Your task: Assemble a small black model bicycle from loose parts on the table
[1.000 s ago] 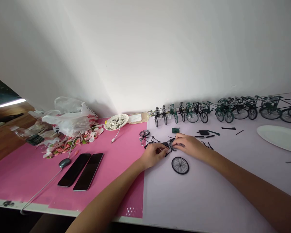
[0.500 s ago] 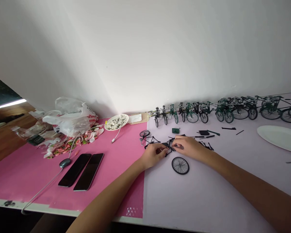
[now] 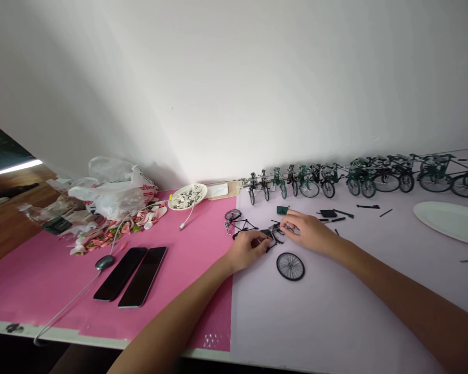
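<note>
My left hand (image 3: 246, 249) rests on the table with its fingers curled on a small black model bicycle part (image 3: 265, 234). My right hand (image 3: 307, 230) is just to the right, its fingertips pinched on a tiny piece I cannot make out beside a small wheel assembly (image 3: 276, 231). A loose spoked wheel (image 3: 290, 266) lies flat in front of both hands. A partly built black bicycle frame (image 3: 237, 222) with one wheel lies to the left of them. A small green block (image 3: 282, 210) sits just behind my right hand.
A row of finished green and black model bicycles (image 3: 359, 176) lines the wall. Loose black parts (image 3: 333, 213) lie behind my right hand. A white plate (image 3: 450, 221) is at right. On the pink mat: two phones (image 3: 131, 275), a mouse (image 3: 103, 261), a bowl (image 3: 187, 196), plastic bags (image 3: 109, 192).
My right hand has shifted slightly back and to the right, away from the wheel assembly. My left hand has stayed in place.
</note>
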`<state>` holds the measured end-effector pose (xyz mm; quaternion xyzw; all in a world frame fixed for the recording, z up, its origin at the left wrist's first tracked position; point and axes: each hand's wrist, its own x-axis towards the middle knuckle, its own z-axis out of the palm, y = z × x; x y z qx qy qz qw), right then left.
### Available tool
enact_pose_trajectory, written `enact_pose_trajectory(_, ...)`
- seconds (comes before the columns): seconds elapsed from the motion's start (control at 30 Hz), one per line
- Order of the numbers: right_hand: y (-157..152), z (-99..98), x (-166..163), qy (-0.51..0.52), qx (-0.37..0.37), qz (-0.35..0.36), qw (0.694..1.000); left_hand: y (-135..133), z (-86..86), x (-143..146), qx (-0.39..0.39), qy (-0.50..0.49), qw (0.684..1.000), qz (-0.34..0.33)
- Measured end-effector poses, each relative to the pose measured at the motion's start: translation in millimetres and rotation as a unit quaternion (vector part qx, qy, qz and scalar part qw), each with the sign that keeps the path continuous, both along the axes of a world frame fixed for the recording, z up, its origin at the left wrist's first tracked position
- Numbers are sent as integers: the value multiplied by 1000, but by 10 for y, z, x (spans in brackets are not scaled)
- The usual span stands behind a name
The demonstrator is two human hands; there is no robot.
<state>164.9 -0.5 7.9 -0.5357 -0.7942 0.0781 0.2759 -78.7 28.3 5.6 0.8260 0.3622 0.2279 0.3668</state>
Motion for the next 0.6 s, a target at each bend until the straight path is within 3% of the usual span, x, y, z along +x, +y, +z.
enact_pose_trajectory(0.37, 43, 72, 119, -40, -26, -17, 999, -11, 24, 11, 1, -2, 1000, 0)
enact_pose_trajectory(0.6, -19, 178, 55, -27, -85, 16, 996, -4, 3, 8, 3, -3, 1000, -2)
